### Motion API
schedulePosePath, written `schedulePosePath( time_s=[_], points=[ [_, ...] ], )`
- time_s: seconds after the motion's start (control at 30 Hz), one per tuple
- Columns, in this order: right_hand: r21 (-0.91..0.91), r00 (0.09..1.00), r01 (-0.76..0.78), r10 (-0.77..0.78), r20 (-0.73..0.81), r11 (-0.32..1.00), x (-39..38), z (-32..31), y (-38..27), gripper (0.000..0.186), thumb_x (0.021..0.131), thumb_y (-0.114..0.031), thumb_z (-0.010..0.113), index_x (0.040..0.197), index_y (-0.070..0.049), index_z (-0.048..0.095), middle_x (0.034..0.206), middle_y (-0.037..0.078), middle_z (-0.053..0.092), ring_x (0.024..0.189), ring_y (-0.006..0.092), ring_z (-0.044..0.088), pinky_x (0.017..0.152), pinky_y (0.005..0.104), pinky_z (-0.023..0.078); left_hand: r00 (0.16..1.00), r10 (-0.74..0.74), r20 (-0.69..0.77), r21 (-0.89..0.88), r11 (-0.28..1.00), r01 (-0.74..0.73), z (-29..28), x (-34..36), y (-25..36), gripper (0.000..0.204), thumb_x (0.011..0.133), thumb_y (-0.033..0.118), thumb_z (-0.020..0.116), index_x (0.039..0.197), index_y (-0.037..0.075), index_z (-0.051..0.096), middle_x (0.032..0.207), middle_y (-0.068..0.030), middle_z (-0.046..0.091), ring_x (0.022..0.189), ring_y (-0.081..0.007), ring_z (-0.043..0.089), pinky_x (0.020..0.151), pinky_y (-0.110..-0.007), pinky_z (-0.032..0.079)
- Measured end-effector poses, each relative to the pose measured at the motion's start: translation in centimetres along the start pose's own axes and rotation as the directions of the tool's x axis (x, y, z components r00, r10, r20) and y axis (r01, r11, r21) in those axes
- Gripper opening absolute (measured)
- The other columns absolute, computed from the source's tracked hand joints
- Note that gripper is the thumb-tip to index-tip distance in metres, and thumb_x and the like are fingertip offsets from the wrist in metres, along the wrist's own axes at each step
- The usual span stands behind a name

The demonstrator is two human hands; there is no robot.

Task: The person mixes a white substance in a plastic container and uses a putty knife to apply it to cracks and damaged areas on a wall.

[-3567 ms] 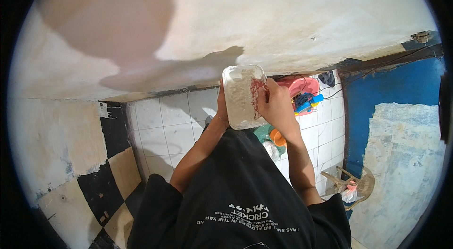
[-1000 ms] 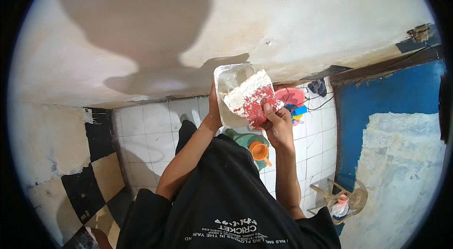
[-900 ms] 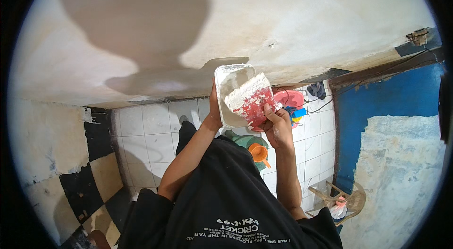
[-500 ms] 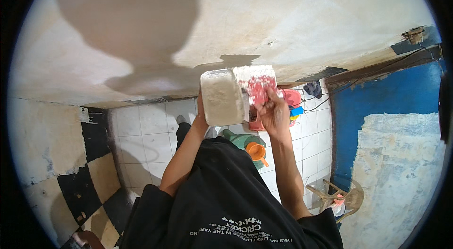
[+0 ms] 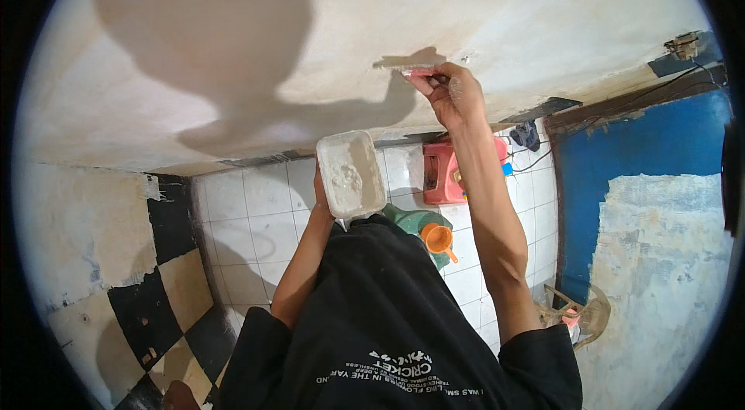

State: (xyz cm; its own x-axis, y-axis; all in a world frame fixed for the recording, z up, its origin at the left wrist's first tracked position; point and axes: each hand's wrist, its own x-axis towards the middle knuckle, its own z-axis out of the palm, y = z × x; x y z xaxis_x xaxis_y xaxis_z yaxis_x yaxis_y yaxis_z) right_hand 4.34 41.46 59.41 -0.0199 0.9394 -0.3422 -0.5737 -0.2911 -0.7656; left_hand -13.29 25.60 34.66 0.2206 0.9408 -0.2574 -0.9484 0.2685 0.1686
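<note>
My left hand (image 5: pixel 319 191) grips the side of a white rectangular tub (image 5: pixel 363 210), held at waist height below the wall. Pale, lumpy wall putty (image 5: pixel 344 178) lies inside it. Reaching up and forward, my right hand (image 5: pixel 459 96) pinches a red putty spreader (image 5: pixel 420 71), seen nearly edge-on with pale putty along its blade. The spreader is at the cream wall (image 5: pixel 543 29), its shadow close beside it. Whitish smears mark my right hand. Most of my left hand's fingers are hidden by the tub.
A pink plastic stool (image 5: pixel 439 174) stands on the white tiled floor (image 5: pixel 266 194). Closer to me, an orange dipper (image 5: pixel 438 238) sits over a green container (image 5: pixel 413 219). A chair (image 5: pixel 596 321) stands at right, beside a blue, partly patched surface (image 5: pixel 587 200). Dark cables run near the right corner.
My right hand has lifted the spreader from the tub's edge up to the wall, turning it edge-on. The tub has moved slightly left and down in my left hand.
</note>
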Motion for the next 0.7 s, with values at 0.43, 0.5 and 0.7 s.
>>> schedulePosePath(
  time_s=[0.43,0.5,0.7],
  points=[
    [-0.066,0.985,-0.029,0.018,-0.173,0.997,4.5,-9.7,4.9,0.018,0.089,0.005,0.039,0.099,0.013,0.051,0.099,0.022,0.059,0.087,0.0308,0.064,0.085,0.0446,0.059,1.000,-0.029,0.008,-0.035,0.999,0.029,1.9,-5.5,2.9,0.070,0.095,0.062,0.037,0.139,0.007,0.044,0.131,-0.0133,0.056,0.113,-0.0294,0.059,0.096,-0.046,0.051],
    [-0.085,0.982,0.027,-0.042,-0.184,0.996,4.6,-7.0,3.1,0.018,0.088,0.005,0.040,0.097,0.015,0.052,0.094,0.023,0.059,0.084,0.0328,0.065,0.081,0.0451,0.060,0.999,-0.035,-0.004,-0.039,0.999,0.035,1.7,-5.6,3.0,0.070,0.095,0.062,0.038,0.138,0.007,0.045,0.129,-0.0135,0.057,0.111,-0.0294,0.060,0.094,-0.045,0.051],
    [-0.015,0.993,0.121,-0.121,0.013,0.993,-3.1,1.2,0.2,0.014,0.085,0.007,0.045,0.089,0.014,0.057,0.089,0.022,0.063,0.079,0.0293,0.066,0.069,0.0398,0.060,0.995,-0.074,-0.060,-0.013,0.997,0.073,0.0,-5.3,3.5,0.070,0.094,0.063,0.038,0.136,0.007,0.048,0.123,-0.0136,0.060,0.108,-0.0294,0.061,0.091,-0.045,0.053]
  ],
)
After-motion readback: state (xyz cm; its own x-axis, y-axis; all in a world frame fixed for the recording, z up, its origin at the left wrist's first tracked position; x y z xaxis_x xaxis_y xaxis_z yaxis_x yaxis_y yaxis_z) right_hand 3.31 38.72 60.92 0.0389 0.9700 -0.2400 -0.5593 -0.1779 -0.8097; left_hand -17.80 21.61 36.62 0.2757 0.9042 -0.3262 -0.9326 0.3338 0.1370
